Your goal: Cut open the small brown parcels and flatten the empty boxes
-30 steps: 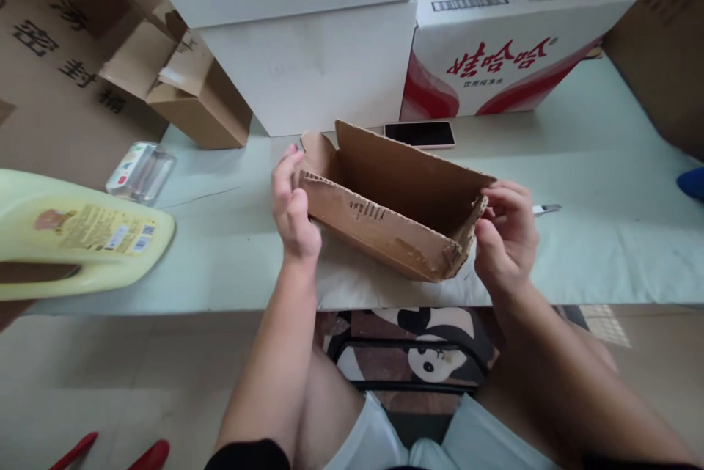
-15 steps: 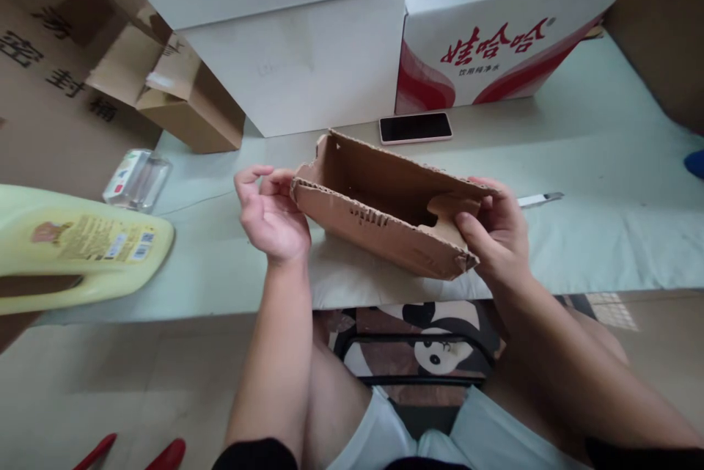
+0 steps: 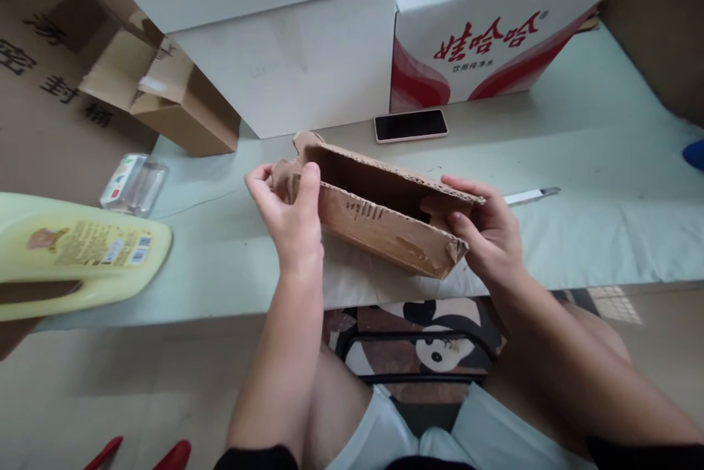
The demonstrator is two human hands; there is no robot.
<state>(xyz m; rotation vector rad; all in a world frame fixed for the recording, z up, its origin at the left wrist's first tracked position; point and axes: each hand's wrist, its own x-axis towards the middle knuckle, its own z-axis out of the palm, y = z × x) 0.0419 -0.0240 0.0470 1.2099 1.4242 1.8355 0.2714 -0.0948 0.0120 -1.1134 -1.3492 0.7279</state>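
Observation:
Between my hands is a brown cardboard box (image 3: 379, 232), open at the top, with rough, torn edges and a dark inside. It tilts over the front part of the covered table. My left hand (image 3: 291, 217) grips its left end, thumb on the near wall's corner and fingers at the end flap. At the right end, my right hand (image 3: 489, 228) is closed on the box, thumb at the inner flap and fingers along the far side. Just right of that hand lies a white utility knife (image 3: 531, 196) on the cloth.
A phone (image 3: 411, 125) lies in front of white cartons (image 3: 308, 74) and a red-and-white carton (image 3: 495, 45). On the left are a yellow jug (image 3: 93, 254), a clear plastic pack (image 3: 135, 184) and a small cardboard box (image 3: 192, 111). The table's front edge runs below the held box.
My left hand has turned and closed on the left end of the box, its thumb now over the near wall. The left end flap is bent outward more.

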